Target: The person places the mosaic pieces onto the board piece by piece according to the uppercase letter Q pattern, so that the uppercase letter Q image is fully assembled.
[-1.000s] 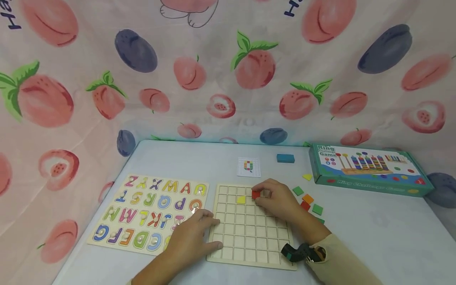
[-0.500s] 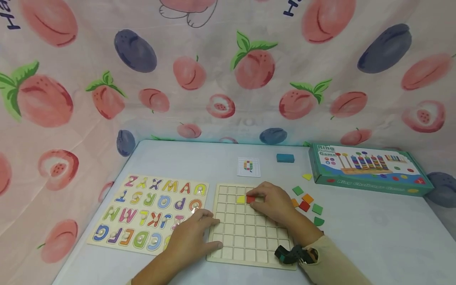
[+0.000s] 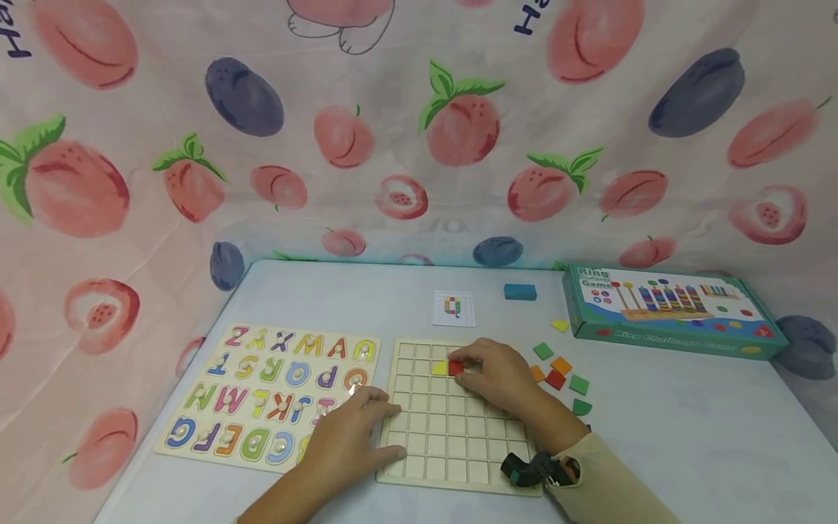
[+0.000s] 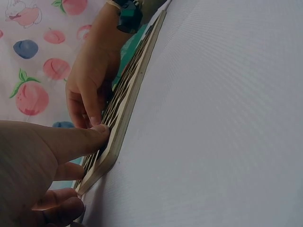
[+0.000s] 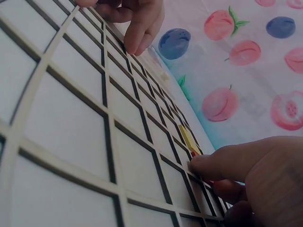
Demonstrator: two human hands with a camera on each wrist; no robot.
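Note:
A wooden grid board (image 3: 456, 444) lies on the table. My right hand (image 3: 500, 377) pinches a red square tile (image 3: 455, 369) between thumb and fingers in the board's second row. Directly left of it a yellow square tile (image 3: 439, 368) sits in a cell; its edge also shows in the right wrist view (image 5: 188, 138). My left hand (image 3: 350, 437) rests on the board's left edge, fingers spread, its thumb (image 4: 97, 136) on the rim. The right hand's fingers partly cover the red tile.
Left of the board lies a wooden alphabet puzzle (image 3: 262, 389). A pattern card (image 3: 453, 308) and a blue block (image 3: 520, 292) lie behind it. Several loose tiles, one a red square (image 3: 555, 379), are scattered at the right. A green game box (image 3: 674, 313) stands at the back right.
My right hand has moved left and slightly nearer, bringing the red tile down beside the yellow one. The left hand stays in place on the board's edge. The head view has shifted slightly.

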